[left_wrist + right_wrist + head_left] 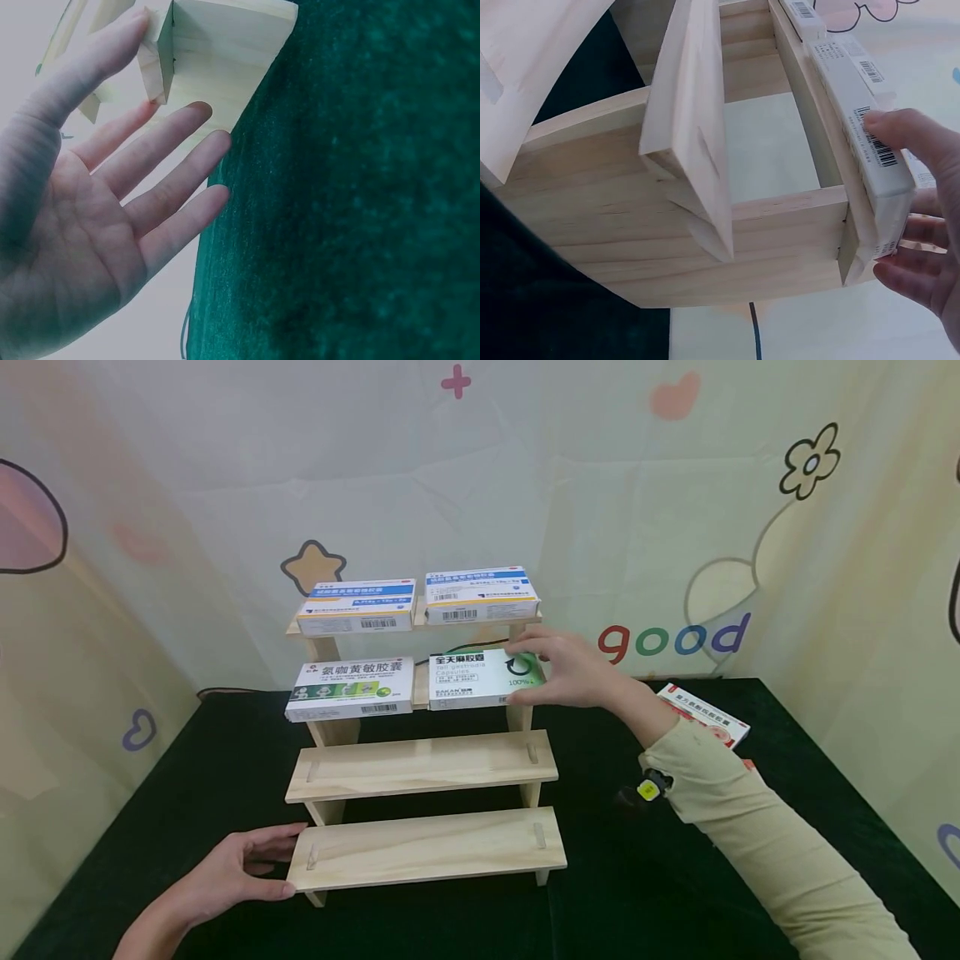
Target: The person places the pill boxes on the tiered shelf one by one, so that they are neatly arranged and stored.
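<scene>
A stepped wooden rack [427, 768] stands on the dark cloth. My right hand [573, 668] grips the right end of a white and green capsule box [472, 681], which lies on the second tier from the top. In the right wrist view, the thumb presses on the barcode side of that box [855, 120], with the other fingers behind its end. Low on the left, my left hand [232, 872] pinches the end of the bottom board between thumb and index finger. The left wrist view shows its other fingers [180, 180] extended, off the wood.
A white capsule box with a green band [351, 689] lies left of the gripped one. Two blue and white boxes, one left [358, 606] and one right [482, 593], lie on the top tier. A red and white box [705, 714] lies on the cloth, partly behind the right arm.
</scene>
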### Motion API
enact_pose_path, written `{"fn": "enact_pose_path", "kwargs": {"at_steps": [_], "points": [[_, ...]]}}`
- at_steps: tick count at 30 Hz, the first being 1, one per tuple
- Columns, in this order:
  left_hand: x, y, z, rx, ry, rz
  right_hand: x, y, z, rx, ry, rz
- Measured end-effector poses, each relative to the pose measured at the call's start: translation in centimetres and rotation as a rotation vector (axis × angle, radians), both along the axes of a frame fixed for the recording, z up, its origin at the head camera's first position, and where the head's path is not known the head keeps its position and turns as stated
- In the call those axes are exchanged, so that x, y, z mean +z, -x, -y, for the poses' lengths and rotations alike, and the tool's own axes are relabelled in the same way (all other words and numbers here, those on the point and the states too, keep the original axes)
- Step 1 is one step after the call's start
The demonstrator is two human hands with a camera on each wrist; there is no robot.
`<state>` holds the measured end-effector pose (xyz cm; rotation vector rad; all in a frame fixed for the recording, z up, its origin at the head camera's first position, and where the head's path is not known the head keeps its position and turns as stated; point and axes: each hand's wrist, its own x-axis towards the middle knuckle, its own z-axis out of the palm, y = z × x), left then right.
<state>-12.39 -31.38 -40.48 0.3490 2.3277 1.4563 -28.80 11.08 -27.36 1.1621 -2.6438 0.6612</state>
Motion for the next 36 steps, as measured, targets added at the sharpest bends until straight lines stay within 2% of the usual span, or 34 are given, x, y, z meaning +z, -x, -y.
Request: {"fn": "enact_pose_path", "kwargs": {"at_steps": [7, 36], "points": [[-0.01, -0.09, -0.09, 0.001, 0.013, -0.025, -0.48, 0.16, -0.11, 0.003, 0.021, 0.004], [-0.19, -0.08, 0.03, 0.012, -0.003, 0.000, -0.90, 0.17, -0.28, 0.006, 0.009, 0.012]]}}
